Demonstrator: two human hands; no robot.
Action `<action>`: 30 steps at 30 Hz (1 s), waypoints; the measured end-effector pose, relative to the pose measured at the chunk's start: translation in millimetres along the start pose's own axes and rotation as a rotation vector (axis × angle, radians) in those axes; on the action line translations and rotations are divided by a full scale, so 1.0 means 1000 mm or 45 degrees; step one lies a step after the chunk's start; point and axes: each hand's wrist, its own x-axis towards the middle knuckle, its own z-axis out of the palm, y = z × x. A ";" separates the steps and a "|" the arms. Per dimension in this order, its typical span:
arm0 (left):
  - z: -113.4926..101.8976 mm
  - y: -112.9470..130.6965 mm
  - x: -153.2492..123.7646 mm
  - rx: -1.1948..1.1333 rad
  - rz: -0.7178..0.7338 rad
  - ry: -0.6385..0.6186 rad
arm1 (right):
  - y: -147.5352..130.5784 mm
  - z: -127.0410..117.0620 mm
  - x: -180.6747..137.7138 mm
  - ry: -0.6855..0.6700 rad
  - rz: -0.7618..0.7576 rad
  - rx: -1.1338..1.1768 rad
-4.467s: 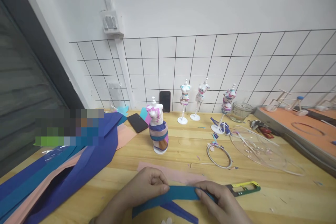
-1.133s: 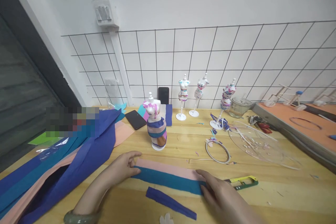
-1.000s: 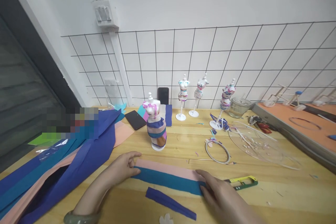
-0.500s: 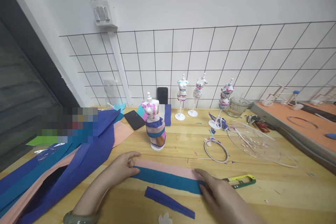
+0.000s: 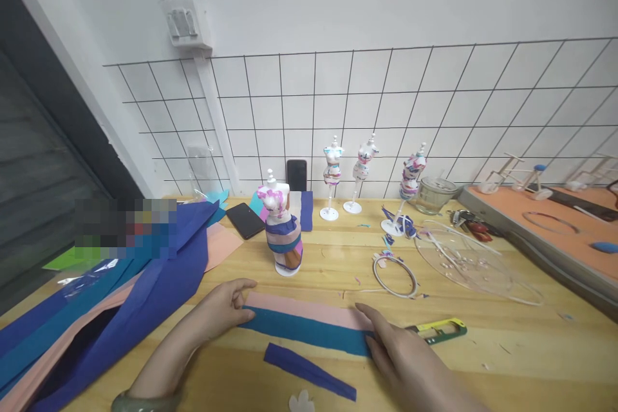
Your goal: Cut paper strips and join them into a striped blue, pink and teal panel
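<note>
A teal strip of paper [image 5: 309, 329] lies flat on the wooden table [image 5: 506, 360], partly over a pink strip [image 5: 313, 309]. My left hand [image 5: 224, 309] presses its left end with fingers stretched flat. At the strip's right end rests my right hand [image 5: 400, 351], fingers also extended. A dark blue scrap [image 5: 309, 371] lies just in front of the strips. A small mannequin [image 5: 282, 232] wrapped in coloured bands stands behind them.
Sheets of blue, teal and pink paper [image 5: 120, 296] pile at the left. A yellow-green cutter [image 5: 439, 329] lies right of my right hand. Behind are three small mannequins [image 5: 357, 170], a wire ring [image 5: 394, 275], a clear plate [image 5: 473, 264], two phones [image 5: 245, 220], an orange tray [image 5: 555, 232].
Since 4.5 s ago the teal strip went from held in both hands to lying flat over the pink strip. In the last second only the view shifted slightly.
</note>
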 end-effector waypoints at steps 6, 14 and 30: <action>0.000 0.002 0.000 0.002 0.000 -0.007 | 0.000 0.000 0.001 -0.007 0.010 0.018; 0.000 0.002 -0.001 0.004 0.006 -0.014 | 0.003 0.006 0.001 0.078 -0.005 -0.036; -0.001 0.007 -0.003 0.038 -0.027 0.018 | 0.005 0.006 0.002 0.064 -0.024 -0.093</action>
